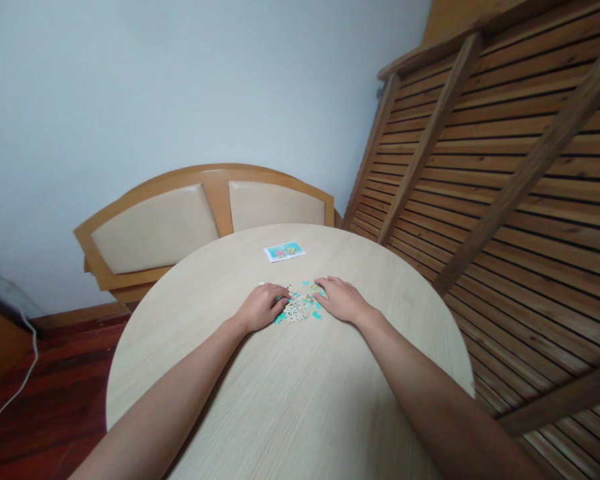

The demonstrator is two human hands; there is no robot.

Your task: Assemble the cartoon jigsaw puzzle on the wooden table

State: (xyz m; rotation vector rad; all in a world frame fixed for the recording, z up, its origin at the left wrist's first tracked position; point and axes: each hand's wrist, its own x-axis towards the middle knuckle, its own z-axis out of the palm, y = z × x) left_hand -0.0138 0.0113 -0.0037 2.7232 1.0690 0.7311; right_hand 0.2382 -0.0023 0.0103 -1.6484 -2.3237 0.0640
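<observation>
A small heap of jigsaw pieces [300, 308], teal and pale, lies near the middle of a round light-wood table [290, 400]. My left hand [263, 307] rests palm down at the heap's left edge, fingers curled against the pieces. On the heap's right side, my right hand [343, 300] lies flat with its fingers touching the pieces. Neither hand visibly lifts a piece. Beyond the heap lies a small picture card [285, 251] with a teal cartoon image.
A wooden headboard with beige padded panels [180, 223] leans against the pale wall behind the table. A slatted wooden bed frame [505, 173] stands tilted on the right. Dark red floor and a white cable [15, 393] show at the left.
</observation>
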